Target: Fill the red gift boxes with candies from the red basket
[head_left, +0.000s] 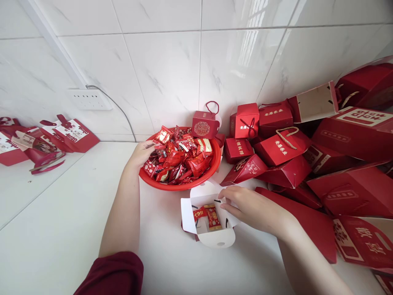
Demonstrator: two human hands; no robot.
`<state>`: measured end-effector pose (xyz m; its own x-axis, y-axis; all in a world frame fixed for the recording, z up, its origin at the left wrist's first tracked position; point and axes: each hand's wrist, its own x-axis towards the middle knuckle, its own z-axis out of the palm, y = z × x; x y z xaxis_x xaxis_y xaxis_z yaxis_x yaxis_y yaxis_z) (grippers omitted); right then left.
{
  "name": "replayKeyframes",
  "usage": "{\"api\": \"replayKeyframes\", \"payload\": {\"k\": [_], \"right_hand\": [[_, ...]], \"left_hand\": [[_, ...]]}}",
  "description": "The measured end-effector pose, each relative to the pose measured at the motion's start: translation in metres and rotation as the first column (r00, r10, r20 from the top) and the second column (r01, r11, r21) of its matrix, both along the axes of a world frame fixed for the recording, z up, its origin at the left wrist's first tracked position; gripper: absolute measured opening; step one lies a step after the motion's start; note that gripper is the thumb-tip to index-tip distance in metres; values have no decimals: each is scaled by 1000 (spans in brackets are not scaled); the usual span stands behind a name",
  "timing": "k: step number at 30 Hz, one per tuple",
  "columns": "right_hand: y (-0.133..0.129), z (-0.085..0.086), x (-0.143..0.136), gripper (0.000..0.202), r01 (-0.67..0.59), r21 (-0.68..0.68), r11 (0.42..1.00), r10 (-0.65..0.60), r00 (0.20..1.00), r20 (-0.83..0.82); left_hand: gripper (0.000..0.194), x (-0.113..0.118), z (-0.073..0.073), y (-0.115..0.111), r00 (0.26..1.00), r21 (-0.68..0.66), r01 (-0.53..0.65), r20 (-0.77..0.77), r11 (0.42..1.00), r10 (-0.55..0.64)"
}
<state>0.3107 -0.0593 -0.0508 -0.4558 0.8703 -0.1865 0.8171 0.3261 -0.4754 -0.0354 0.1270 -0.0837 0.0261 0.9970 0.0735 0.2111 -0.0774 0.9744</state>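
Observation:
A white-lined gift box (216,237) stands on the white tabletop with its flaps spread. Inside lie a few red and gold wrapped candies (214,217). My right hand (245,205) grips the box's right side near its upper corner, thumb and fingers around the wall. Behind it, a red plastic basin (181,187) is heaped with wrapped candies (175,157). My left hand (141,153) reaches over the basin's left rim, fingers closed at a candy wrapper, fingertips partly hidden. A small closed red box with a cord handle (205,124) rests at the basin's back right.
Many red gift boxes (281,147) are piled on the right, up to the tiled wall (166,73). More red and white boxes (72,133) and a ribbon (47,164) lie at the far left. A power strip (89,99) is on the wall, its cable hanging down.

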Motion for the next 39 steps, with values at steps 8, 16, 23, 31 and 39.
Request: {"api": "replayKeyframes", "payload": {"k": [8, 16, 23, 31, 39], "right_hand": [[0, 1, -1, 24, -4, -5, 1000, 4, 1000, 7], [-2, 3, 1, 23, -17, 6, 1000, 17, 1000, 5], [-1, 2, 1, 23, -19, 9, 1000, 19, 1000, 22], [-1, 0, 3, 23, -45, 35, 998, 44, 999, 16], [-3, -1, 5, 21, -44, 75, 996, 47, 998, -46]], "left_hand": [[45, -4, -1, 7, 987, -1, -55, -150, 998, 55], [28, 2, 5, -3, 981, 80, -30, -191, 996, 45], [33, -2, 4, -2, 975, 233, -223, 71, 947, 212], [26, 44, 34, -59, 952, 499, -305, 158, 811, 261], [10, 116, 30, -149, 834, 273, 450, -468, 850, -291]]}}
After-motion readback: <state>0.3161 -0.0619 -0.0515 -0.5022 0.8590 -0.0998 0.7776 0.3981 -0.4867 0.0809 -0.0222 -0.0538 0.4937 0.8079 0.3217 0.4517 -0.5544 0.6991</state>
